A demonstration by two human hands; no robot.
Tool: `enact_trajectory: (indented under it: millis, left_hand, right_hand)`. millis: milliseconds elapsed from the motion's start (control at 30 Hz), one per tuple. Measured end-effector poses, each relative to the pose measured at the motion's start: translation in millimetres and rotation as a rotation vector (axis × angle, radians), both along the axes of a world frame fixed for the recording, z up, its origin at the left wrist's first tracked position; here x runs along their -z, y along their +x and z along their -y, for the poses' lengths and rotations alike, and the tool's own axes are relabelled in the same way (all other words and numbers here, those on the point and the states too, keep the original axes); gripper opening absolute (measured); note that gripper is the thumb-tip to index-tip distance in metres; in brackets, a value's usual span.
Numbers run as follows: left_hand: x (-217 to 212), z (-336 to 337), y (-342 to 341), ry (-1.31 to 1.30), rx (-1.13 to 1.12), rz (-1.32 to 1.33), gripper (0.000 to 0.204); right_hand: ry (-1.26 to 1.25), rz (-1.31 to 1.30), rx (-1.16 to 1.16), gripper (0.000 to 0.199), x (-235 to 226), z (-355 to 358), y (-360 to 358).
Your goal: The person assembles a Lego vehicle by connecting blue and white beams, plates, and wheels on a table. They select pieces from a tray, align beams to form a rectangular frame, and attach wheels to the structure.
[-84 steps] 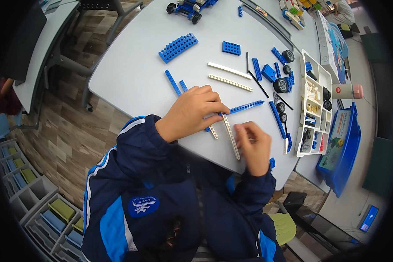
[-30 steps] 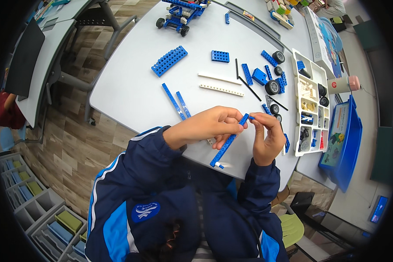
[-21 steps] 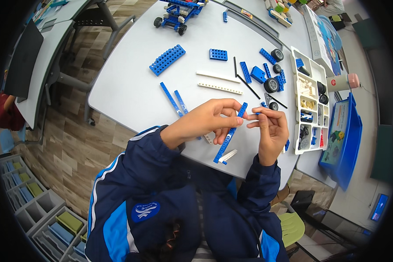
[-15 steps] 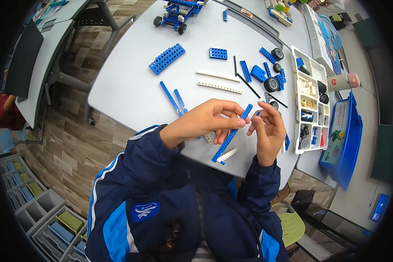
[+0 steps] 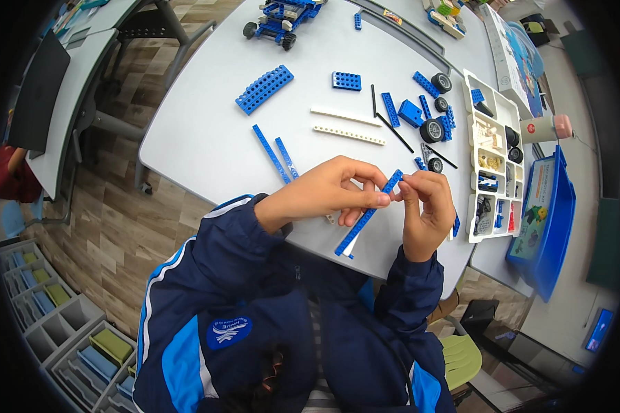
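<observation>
My left hand pinches a long blue studded beam between thumb and fingers. The beam slants, its upper end toward the right. A white piece shows behind its lower end, where a small blue peg sticks out. My right hand is closed at the beam's upper end. Its fingertips hide the small blue peg seen in them a moment earlier. Two more blue beams lie beyond my left hand, and two white beams lie farther out.
A white sorting tray of small parts stands at the right, beside a blue bin. Black wheels, axles and blue bricks lie across the table. A built blue vehicle stands at the far edge.
My right hand has brought the small blue peg against the beam's upper end, where its fingers now touch. The white piece has swung mostly behind the beam.
</observation>
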State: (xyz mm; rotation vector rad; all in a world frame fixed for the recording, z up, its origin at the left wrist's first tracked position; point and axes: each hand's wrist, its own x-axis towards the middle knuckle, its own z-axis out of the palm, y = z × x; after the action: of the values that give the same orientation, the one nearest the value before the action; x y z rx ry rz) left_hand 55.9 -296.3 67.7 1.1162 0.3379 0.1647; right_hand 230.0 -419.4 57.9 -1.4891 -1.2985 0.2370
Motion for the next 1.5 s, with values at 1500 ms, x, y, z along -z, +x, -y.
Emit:
enact_trajectory:
  millis: [1500]
  left_hand:
    - [26.1, 13.7, -24.4, 1.052, -0.637, -0.447, 0.047]
  right_hand:
    - [-0.497, 0.282, -0.317, 0.016, -11.3, 13.3, 22.6]
